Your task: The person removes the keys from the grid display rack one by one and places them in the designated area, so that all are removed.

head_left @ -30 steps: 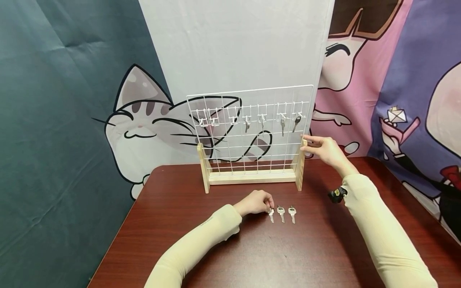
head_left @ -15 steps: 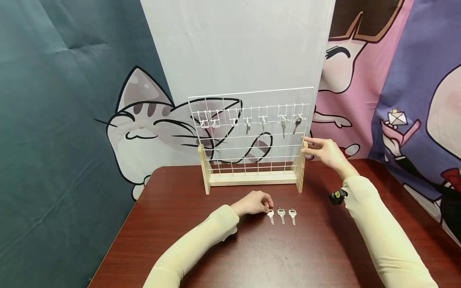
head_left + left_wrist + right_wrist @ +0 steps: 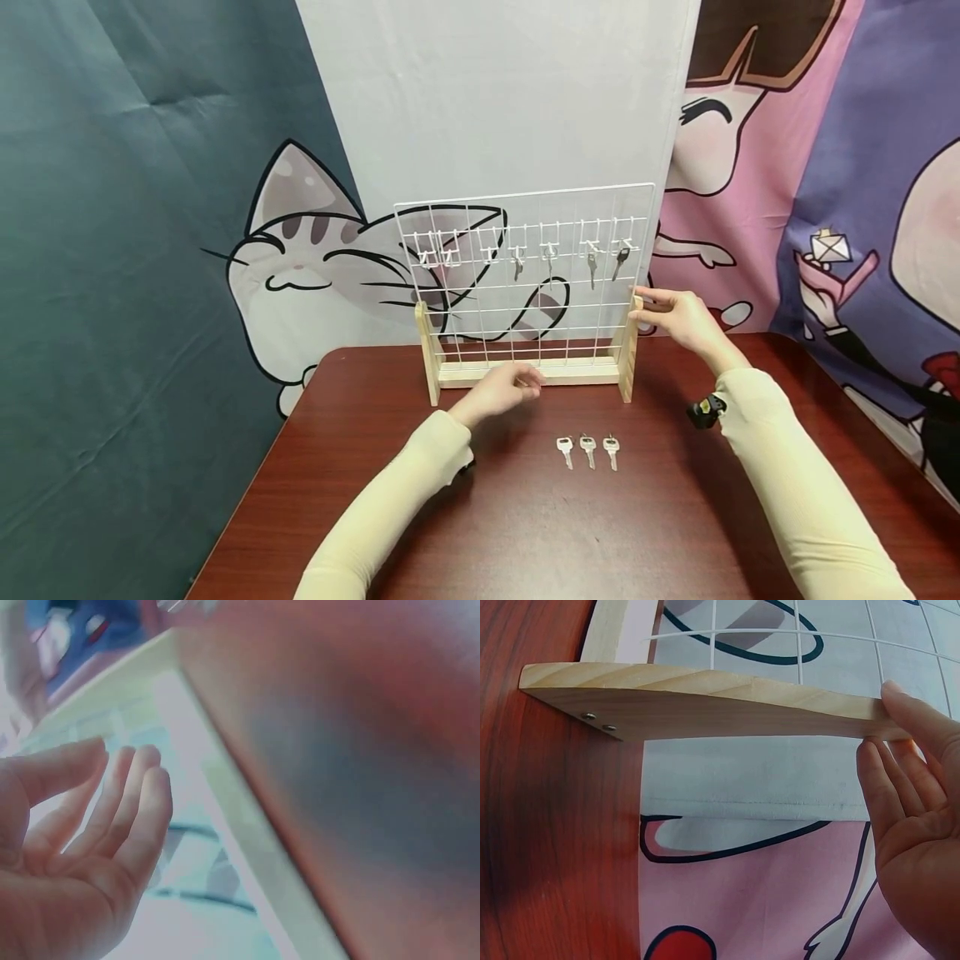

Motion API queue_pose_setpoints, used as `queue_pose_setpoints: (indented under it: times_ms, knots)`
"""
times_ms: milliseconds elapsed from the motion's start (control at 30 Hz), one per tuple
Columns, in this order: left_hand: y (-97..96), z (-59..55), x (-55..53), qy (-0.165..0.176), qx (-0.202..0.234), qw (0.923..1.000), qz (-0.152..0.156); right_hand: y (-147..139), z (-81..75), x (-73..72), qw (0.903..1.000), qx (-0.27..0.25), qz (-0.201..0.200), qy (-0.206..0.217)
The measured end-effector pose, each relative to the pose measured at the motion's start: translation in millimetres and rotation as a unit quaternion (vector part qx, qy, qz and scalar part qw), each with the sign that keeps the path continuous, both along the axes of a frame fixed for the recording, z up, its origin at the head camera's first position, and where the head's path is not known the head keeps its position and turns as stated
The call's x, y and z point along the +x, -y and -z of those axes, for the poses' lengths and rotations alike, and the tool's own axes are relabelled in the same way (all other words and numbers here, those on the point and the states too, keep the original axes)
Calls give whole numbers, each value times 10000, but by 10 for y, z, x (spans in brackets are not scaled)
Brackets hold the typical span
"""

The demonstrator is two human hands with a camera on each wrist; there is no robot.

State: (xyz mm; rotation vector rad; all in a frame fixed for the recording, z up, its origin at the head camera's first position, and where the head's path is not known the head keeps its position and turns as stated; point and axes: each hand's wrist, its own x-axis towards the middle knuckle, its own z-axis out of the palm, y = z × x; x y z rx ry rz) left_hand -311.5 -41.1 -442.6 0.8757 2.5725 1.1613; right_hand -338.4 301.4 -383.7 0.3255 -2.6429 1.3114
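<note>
My left hand (image 3: 498,392) hovers before the base bar of a white wire-grid rack (image 3: 577,377). In the left wrist view its fingers (image 3: 146,802) are loosely bent and nothing lies between them and the thumb. My right hand (image 3: 678,321) pinches the top of the rack's right wooden upright (image 3: 627,358), thumb on the front edge and fingers behind, as the right wrist view shows. Three silver keys lie in a row on the table: a left key (image 3: 566,451), a middle key (image 3: 588,451) and a right key (image 3: 612,452).
White hooks line the grid's upper part. Several hold keys, among them a dark-headed key (image 3: 621,260) at the far right; the hooks at the left (image 3: 448,258) bear none. The reddish-brown table (image 3: 525,533) backs onto a printed cloth (image 3: 510,100).
My left hand has let go of the left key and moved up and left, away from the row, toward the rack's base. My right hand stays on the upright.
</note>
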Motion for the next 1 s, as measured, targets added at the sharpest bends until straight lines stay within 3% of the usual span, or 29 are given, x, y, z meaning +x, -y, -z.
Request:
queue_pose_setpoints:
  times_ms: [267,533,833,1000]
  knots:
    - [131,-451,-60,-488,845,9921,-794,5,9,-4,10000,54,-27,34]
    - [141,-862,-112,-1004,2189,9605,-1392,9,-11,26,9999,109,64,35]
    - [-36,-1047,-236,-1305,2838,9344,-1712,8,-9,35,10000,64,-38,-41]
    - [-100,-1101,-316,-1464,2715,9285,-2067,25,-5,24,10000,2,-75,-3]
